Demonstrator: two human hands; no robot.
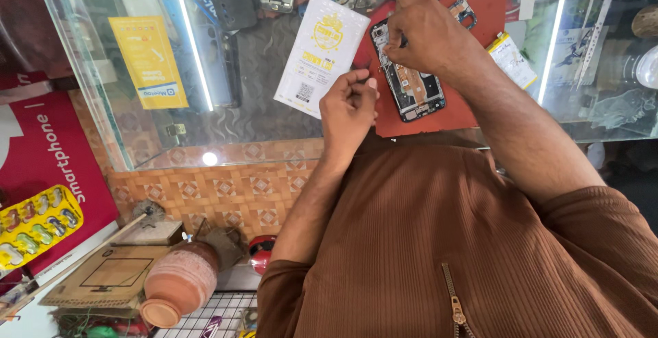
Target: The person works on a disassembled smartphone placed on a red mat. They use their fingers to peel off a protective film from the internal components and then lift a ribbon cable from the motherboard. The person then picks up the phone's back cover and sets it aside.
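Brown ribbed zip shirt (439, 242) up close. Left hand (348, 108) loosely curled, grip holding nothing visible, beside white printed card (321, 52). Right hand (423, 31) pinched closed over opened black phone (410, 84) on red mat (473, 50), glass table (260, 78); can't tell what it pinches.

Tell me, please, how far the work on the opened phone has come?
Done: the phone lies open on the red mat, its insides bare. In hand: the right hand works at its top end; the left hand is curled beside it. Left: the back is not refitted.

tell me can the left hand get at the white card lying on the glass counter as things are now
Probably yes. The left hand sits right beside the white card, at its lower right edge, with nothing lying between them. The right hand is over the opened phone on the red mat, clear of that path.
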